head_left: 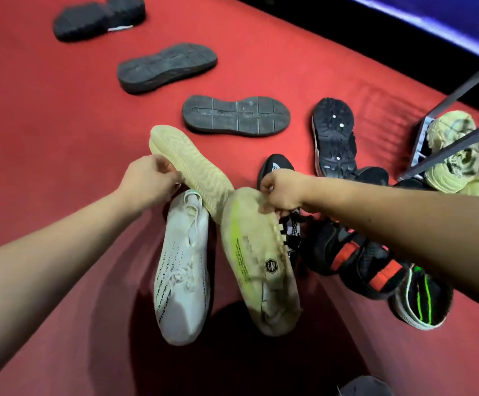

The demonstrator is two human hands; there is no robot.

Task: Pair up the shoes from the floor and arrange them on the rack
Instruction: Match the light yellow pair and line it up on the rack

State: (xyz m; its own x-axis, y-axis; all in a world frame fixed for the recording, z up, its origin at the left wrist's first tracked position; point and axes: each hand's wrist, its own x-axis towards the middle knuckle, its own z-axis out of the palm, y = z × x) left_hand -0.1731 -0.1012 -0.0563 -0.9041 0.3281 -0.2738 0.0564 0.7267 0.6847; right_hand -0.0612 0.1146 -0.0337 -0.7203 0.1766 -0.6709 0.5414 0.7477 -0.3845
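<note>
My left hand (151, 180) grips the edge of a shoe turned sole-up, its cream ribbed sole (189, 167) slanting away to the upper left. A white knit sneaker (182, 270) hangs or lies just under that hand, toe towards me; I cannot tell whether the hand also holds it. My right hand (282, 191) grips the heel end of a second shoe, whose dirty pale sole with a neon-yellow streak (258, 261) faces up. The grey metal rack (458, 132) stands at the right edge with pale yellow-green shoes (455, 155) on it.
On the red carpet (46, 124), three black shoes lie sole-up in a diagonal row (166, 68). A black studded sole (334, 135) lies near the rack. Black shoes with orange-red bands (355, 261) and a green-striped one (421, 301) are piled under my right forearm.
</note>
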